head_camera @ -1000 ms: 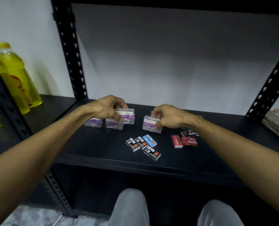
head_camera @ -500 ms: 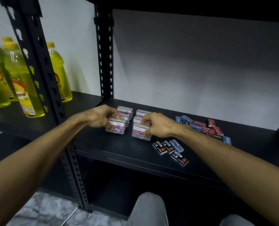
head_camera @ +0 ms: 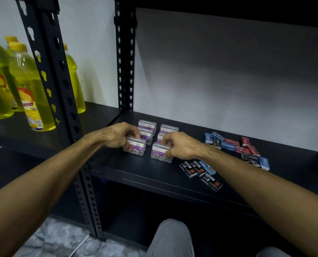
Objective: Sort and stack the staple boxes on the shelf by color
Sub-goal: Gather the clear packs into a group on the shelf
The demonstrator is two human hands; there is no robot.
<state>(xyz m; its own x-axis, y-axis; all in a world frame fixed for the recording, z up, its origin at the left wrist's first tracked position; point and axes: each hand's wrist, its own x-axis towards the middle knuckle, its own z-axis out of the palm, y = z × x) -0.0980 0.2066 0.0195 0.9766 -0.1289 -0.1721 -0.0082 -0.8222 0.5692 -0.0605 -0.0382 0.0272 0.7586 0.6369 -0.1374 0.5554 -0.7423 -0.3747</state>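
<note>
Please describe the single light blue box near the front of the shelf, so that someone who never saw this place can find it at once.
Look at the black shelf board, just right of the right hand. Near the front edge lies a small cluster of black staple boxes with orange dots. The light blue staple box lies among them, the only blue one there, apart from the mixed blue and red pile farther back.

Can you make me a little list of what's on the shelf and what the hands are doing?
left hand: grips a clear paper clip box
right hand: grips another paper clip box
behind them: four more paper clip boxes, in two rows
small black boxes: front, right of hands
blue and red boxes: mixed pile, far right
yellow bottles: next shelf, left
</note>
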